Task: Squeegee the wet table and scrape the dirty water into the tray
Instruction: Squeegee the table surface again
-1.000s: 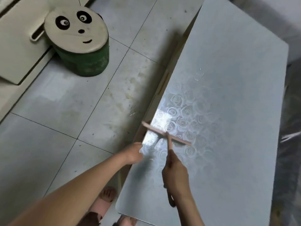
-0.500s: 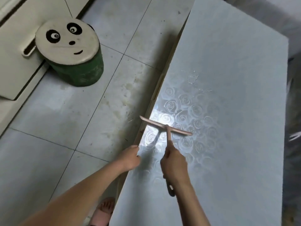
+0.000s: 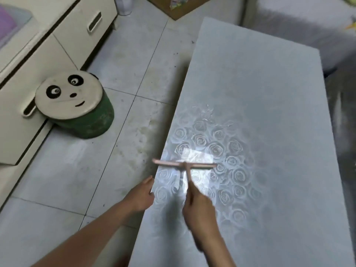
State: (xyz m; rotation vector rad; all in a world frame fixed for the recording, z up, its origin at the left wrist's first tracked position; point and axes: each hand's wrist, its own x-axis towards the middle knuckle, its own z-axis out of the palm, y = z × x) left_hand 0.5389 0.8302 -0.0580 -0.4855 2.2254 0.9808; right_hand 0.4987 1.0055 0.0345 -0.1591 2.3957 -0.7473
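A long grey table (image 3: 269,93) with a rose pattern runs away from me on the right. A pink T-shaped squeegee (image 3: 184,165) lies with its blade across the table's left part, over a shiny wet patch. My right hand (image 3: 200,211) grips its handle from below. My left hand (image 3: 141,195) is at the table's left edge, just left of the handle, and whether it holds anything there is hidden. A small puddle of water (image 3: 208,113) sits on the table beyond the blade. No tray is in view.
A green stool with a panda-face lid (image 3: 71,97) stands on the tiled floor to the left, against a white cabinet (image 3: 38,47). A cardboard box (image 3: 179,6) sits on the floor beyond the table's far end. A dark covered surface borders the table's right side.
The view has tilted up, showing more of the floor and cabinet. The squeegee blade has turned from slanted to nearly square across the table. Both hands stay close together at the left edge.
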